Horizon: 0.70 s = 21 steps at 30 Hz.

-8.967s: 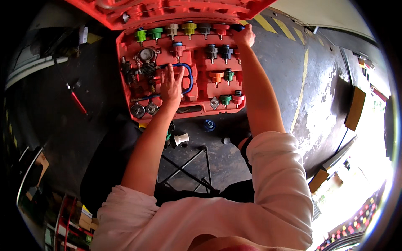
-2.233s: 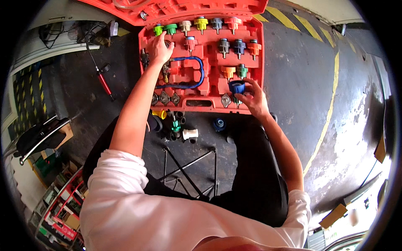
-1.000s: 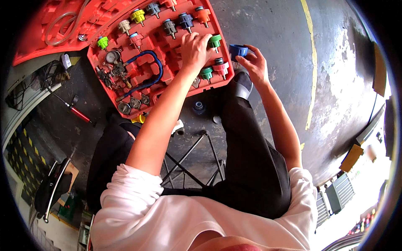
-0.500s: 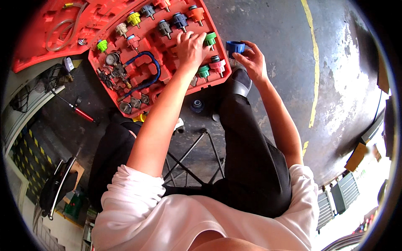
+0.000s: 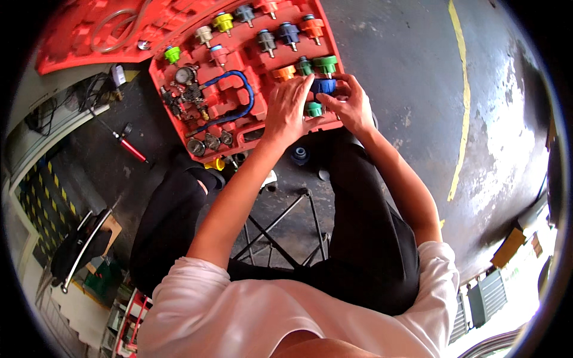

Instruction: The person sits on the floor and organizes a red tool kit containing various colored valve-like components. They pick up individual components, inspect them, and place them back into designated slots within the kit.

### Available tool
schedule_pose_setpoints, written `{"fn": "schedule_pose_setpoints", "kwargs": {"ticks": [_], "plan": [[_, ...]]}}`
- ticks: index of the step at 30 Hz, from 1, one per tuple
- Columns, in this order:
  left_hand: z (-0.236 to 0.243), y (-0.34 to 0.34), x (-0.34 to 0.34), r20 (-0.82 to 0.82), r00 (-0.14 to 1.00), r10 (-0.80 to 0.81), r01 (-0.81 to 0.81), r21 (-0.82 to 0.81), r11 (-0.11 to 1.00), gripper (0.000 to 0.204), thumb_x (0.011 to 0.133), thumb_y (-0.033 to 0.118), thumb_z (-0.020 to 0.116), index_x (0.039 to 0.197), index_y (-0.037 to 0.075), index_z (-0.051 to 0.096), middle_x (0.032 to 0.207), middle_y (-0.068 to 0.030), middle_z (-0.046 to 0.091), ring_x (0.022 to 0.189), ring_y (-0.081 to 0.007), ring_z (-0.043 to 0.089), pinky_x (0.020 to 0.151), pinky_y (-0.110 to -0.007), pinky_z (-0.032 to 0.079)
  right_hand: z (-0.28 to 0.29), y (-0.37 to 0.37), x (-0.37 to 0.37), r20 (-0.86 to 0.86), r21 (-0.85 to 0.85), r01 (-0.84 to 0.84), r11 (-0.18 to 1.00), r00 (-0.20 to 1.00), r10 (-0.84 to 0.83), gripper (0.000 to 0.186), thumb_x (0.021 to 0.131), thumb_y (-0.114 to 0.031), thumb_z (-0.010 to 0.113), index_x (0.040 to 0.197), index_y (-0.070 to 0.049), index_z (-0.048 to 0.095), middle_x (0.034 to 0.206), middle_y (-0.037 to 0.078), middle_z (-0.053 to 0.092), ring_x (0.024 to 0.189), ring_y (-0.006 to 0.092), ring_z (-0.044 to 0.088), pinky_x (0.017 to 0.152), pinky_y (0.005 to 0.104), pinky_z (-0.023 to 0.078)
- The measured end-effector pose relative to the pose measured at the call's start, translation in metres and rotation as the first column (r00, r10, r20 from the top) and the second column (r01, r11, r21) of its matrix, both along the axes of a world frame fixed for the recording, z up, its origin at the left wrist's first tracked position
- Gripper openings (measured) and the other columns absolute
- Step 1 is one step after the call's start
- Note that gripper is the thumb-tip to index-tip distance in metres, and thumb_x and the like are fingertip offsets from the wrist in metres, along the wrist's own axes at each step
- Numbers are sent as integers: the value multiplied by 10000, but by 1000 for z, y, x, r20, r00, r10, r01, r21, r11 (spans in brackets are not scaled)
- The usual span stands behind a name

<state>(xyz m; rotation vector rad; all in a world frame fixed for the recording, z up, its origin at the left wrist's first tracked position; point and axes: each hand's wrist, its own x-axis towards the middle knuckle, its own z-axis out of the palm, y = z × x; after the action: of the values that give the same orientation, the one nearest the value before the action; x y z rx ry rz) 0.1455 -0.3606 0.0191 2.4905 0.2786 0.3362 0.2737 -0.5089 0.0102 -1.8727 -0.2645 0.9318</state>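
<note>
My right hand point(image 5: 355, 108) grips a blue ring-shaped cap point(image 5: 324, 86) between thumb and fingers, above the near right corner of the red moulded case point(image 5: 242, 140). Just left of the cap is my left hand point(image 5: 287, 110), fingers stretched out and palm turned toward it; whether the fingertips touch it I cannot tell. Past the cap sit green point(image 5: 325, 63), dark green point(image 5: 304, 65) and orange point(image 5: 283, 73) adapters. A teal adapter point(image 5: 313, 109) shows between my hands. More coloured adapters fill the far rows, beside a gauge point(image 5: 184, 75) and a blue hose point(image 5: 249, 89).
The case's open lid point(image 5: 71, 51) lies far left with a clear tube. On the floor are a red hand pump point(image 5: 132, 149), a dark blue round part point(image 5: 300, 155) and a yellow piece point(image 5: 215, 164). A folding frame point(image 5: 280, 232) stands between my legs.
My right hand has brought the blue cap left, over the case. My left hand has come off the adapter rows toward the cap, uncovering orange and dark green adapters. The view has shifted.
</note>
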Motion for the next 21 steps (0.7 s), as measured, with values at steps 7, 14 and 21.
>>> {"fn": "schedule_pose_setpoints", "kwargs": {"ticks": [7, 14, 21], "plan": [[27, 20, -16, -5, 1000, 29, -29, 14, 999, 918, 699, 510, 899, 1443, 102, 548, 1281, -108, 661, 1175, -316, 639, 999, -479, 465, 18, 28, -18, -42, 20, -59, 998, 997, 60, 626, 795, -260, 888, 1295, -18, 600, 1066, 156, 763, 948, 224, 752, 854, 366, 595], [19, 59, -27, 65, 996, 60, -70, 168, 983, 645, 680, 453, 912, 1199, 159, 666, 1026, -51, 716, 1008, -279, 684, 938, -462, 463, 15, 38, -33, -98, 104, -102, 989, 989, 113, 734, 837, -302, 887, 1419, -45, 521, 1190, 197, 717, 1072, 251, 712, 913, 386, 578], [-6, 200, -43, -9, 954, 299, -299, 41, 953, 627, 694, 388, 969, 1185, 102, 704, 1108, -94, 758, 1028, -245, 732, 922, -406, 578, 15, 38, -29, -211, 118, -164, 979, 960, 186, 677, 913, -262, 828, 1453, -29, 492, 1245, 197, 698, 1120, 254, 698, 955, 381, 561]]}}
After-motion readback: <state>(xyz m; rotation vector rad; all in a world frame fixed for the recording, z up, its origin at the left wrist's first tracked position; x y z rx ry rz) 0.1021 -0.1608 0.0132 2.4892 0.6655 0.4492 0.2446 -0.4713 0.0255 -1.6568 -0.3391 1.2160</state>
